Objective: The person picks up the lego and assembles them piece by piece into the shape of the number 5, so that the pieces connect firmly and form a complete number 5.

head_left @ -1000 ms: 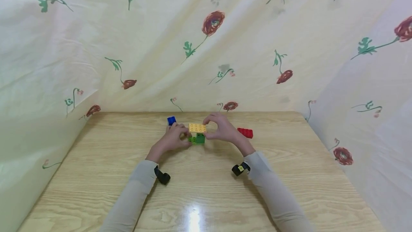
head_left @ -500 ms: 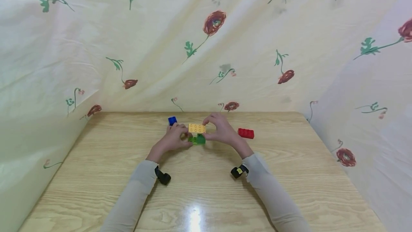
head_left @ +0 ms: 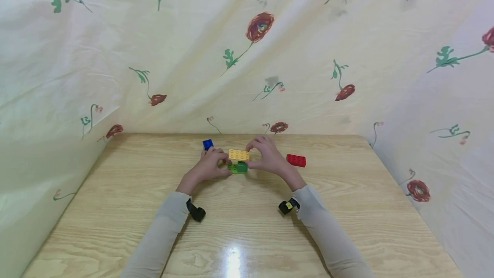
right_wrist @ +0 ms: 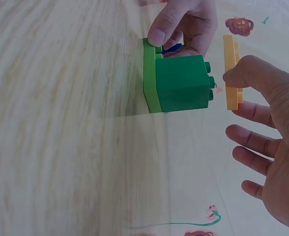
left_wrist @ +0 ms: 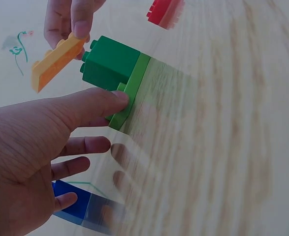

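Observation:
A yellow-orange flat toy building brick [head_left: 239, 155] with studs on top is pinched between thumb and finger of my right hand [head_left: 266, 156]. It hovers just above a dark green brick [right_wrist: 182, 82], apart from its studs. That green brick is seated on one end of a light green plate [right_wrist: 151, 81], which stands on the table. My left hand [head_left: 210, 164] pinches the plate's other end, thumb on the near side; its remaining fingers are spread loosely in the left wrist view.
Behind the left hand stands a blue brick [head_left: 207, 144], partly hidden by it. A red brick [head_left: 296, 160] lies right of the right hand. The wooden table [head_left: 239, 213] ends at a flowered cloth [head_left: 193, 76] at the back and sides.
The head view has shifted slightly. Both hands keep their grips, and the yellow-orange brick stays over the green one with hardly any movement.

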`<action>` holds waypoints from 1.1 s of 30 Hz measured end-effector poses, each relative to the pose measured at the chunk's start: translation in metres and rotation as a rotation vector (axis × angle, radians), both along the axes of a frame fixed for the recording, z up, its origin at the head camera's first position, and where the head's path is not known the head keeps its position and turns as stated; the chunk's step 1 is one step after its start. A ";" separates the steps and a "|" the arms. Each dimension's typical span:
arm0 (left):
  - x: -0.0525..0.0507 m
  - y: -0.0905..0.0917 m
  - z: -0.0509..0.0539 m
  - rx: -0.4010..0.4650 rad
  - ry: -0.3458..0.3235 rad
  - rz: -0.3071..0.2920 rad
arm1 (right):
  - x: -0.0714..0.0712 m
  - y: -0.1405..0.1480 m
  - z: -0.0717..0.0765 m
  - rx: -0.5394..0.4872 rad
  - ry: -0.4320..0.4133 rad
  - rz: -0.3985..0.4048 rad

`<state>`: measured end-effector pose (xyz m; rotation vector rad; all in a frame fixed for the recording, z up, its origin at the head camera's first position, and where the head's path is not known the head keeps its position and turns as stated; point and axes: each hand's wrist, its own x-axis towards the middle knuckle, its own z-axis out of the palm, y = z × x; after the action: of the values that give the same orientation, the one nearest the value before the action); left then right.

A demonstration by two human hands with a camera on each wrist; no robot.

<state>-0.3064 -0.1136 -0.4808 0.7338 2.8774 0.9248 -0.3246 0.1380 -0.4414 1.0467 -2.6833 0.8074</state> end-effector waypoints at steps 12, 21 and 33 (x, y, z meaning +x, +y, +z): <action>-0.001 -0.001 -0.001 -0.007 0.004 0.004 | -0.001 0.000 -0.003 0.022 -0.017 0.016; 0.001 0.000 0.001 0.011 0.007 0.000 | 0.000 0.000 -0.004 0.033 -0.001 0.031; 0.001 0.000 0.002 0.011 -0.002 0.005 | 0.001 -0.001 -0.004 0.045 0.001 0.034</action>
<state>-0.3054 -0.1134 -0.4787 0.7265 2.8757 0.9426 -0.3240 0.1368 -0.4449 1.1054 -2.7020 0.7552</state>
